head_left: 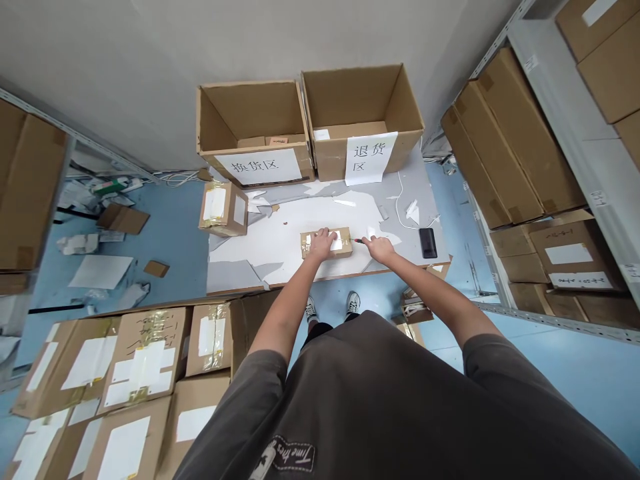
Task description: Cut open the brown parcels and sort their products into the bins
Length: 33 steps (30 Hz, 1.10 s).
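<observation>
A small taped cardboard box with a white label lies near the front edge of the white-topped table. My left hand rests over the top of this box and holds it, covering part of the label. At the right end of the box, my right hand is closed around a slim red-and-black cutter. Its tip points left at the box end; whether it touches the cardboard is too small to tell. A dark phone lies to the right of my right hand.
Two large open cartons, the left carton and the right carton, stand along the table's back. A taped box sits at the left end. Several labelled boxes are stacked at lower left. Shelves with cartons rise at right.
</observation>
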{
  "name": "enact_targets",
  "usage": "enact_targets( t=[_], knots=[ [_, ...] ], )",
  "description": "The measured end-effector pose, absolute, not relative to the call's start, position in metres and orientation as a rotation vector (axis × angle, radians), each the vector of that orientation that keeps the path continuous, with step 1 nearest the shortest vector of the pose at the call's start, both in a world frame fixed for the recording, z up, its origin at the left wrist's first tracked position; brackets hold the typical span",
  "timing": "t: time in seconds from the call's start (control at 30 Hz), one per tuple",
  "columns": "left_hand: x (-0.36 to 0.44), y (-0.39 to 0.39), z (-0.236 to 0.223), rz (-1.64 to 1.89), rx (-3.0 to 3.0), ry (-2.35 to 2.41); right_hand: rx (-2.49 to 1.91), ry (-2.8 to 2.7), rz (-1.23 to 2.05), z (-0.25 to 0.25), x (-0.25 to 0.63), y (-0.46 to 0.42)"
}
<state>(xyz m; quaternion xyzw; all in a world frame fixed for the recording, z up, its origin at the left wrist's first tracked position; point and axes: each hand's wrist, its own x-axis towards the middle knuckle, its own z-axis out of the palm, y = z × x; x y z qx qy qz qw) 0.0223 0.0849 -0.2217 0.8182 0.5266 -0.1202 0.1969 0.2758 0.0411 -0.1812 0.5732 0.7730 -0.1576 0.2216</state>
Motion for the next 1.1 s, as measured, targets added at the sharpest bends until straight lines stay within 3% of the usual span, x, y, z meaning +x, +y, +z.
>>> enact_targets(
  t=[0.4,0.7,0.9,1.1],
  knots=[
    [0.029,0.073,-0.222,-0.374,2.346,1.448,1.587,2.067,-0.5,-0.168,0.274,0.045],
    [0.012,0.082,-0.22,-0.351,2.284,1.442,1.759,1.935,-0.623,-0.181,0.338,0.014],
    [0.03,0.066,-0.224,-0.368,2.325,1.47,2.133,2.05,-0.944,-0.213,0.31,0.003],
    [0.042,0.059,-0.226,-0.4,2.293,1.482,2.454,1.874,-1.602,-0.24,0.289,-0.003]
  ],
)
